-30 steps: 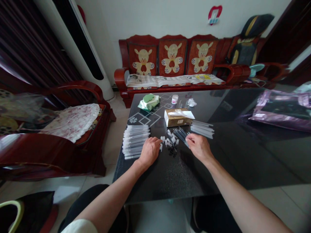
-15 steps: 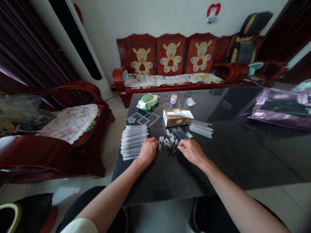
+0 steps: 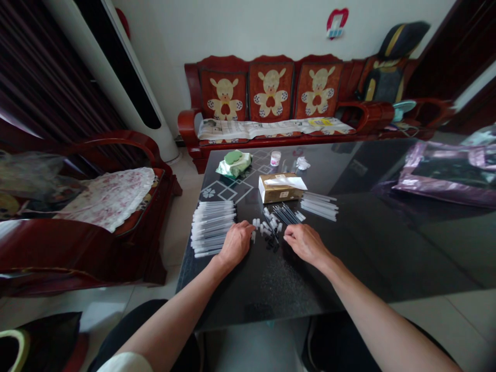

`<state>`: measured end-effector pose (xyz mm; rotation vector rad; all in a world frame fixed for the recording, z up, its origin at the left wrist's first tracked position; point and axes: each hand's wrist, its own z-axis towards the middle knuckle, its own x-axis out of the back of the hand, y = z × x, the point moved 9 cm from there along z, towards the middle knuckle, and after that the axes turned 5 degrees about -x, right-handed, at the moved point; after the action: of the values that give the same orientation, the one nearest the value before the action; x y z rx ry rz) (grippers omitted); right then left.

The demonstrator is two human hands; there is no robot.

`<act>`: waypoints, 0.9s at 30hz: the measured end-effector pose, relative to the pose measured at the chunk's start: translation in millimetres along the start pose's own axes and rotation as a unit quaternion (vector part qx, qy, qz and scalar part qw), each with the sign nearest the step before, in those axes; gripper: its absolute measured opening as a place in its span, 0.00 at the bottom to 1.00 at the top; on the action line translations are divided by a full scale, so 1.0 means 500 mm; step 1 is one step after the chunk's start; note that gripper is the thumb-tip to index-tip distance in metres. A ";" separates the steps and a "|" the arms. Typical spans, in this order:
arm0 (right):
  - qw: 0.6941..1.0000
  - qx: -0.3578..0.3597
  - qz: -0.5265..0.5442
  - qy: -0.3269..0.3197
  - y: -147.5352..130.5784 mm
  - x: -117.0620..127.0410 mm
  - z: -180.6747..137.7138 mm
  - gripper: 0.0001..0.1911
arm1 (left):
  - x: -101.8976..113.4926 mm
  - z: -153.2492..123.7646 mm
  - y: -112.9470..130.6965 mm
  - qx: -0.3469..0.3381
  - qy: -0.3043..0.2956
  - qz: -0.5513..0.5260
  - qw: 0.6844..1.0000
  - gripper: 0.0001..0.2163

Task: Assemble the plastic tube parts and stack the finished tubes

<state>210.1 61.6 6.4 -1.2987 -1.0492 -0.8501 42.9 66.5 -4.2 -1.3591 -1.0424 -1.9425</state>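
On the dark table, my left hand rests with curled fingers at the right edge of a row of white translucent pen barrels. Its fingertips are beside small white caps; whatever they may hold is hidden. My right hand is closed in a pinch, and I cannot make out anything in it. Between the hands lies a loose pile of white caps and small black parts. Just beyond are thin dark refills with pointed tips. More pale tubes lie farther right.
Behind the refills stands a gold tissue box. Farther back are a green wipes pack, a small white jar and a crumpled tissue. A purple-edged plastic bag lies at the right. A wooden sofa faces the table.
The view has shifted slightly. Both hands stay almost where they were, with their fingers still closed.
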 end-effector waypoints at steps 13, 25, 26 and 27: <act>0.986 0.022 0.162 0.010 -0.023 0.003 -0.019 0.09 | -0.016 -0.003 -0.015 0.134 0.076 -0.583 0.798 0.13; 0.942 0.047 0.330 -0.022 -0.104 0.001 -0.047 0.15 | -0.037 -0.020 0.030 0.126 0.031 -0.713 0.689 0.21; 0.940 0.045 0.338 -0.028 -0.106 -0.001 -0.047 0.14 | -0.036 -0.018 0.030 0.122 0.029 -0.709 0.694 0.21; 0.936 0.041 0.348 -0.032 -0.105 -0.003 -0.047 0.13 | -0.035 -0.017 0.028 0.119 0.030 -0.701 0.702 0.21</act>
<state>163.2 32.5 23.4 -1.4915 -0.5855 -0.2239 55.5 51.6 -18.0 -0.1099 -2.6365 -2.4974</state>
